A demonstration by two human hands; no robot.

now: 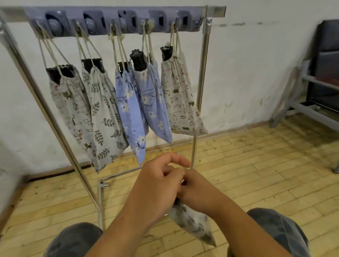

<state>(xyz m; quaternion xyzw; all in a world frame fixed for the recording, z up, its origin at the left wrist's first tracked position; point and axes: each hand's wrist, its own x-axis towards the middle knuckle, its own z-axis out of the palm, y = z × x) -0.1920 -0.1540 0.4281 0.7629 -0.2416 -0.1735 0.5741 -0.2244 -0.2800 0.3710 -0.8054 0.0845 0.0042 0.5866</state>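
Low in the middle, my left hand (159, 178) and my right hand (193, 187) meet, both gripping the top of a grey printed drawstring bag (192, 221) that hangs down below them over my knees. Its mouth and cords are hidden by my fingers. Ahead stands a metal rack (202, 71) with a grey hook strip (114, 20) along its top bar. Several drawstring bags hang from the hooks by their cords: a grey animal-print one (71, 105), a leaf-print one (102, 114), two blue flowered ones (130, 115) and a pale animal-print one (179, 101).
A white wall stands behind the rack and a wooden floor (259, 170) lies beneath it. At the right a grey metal frame (315, 114) holds a dark panel. My knees in dark trousers (74, 242) fill the bottom corners.
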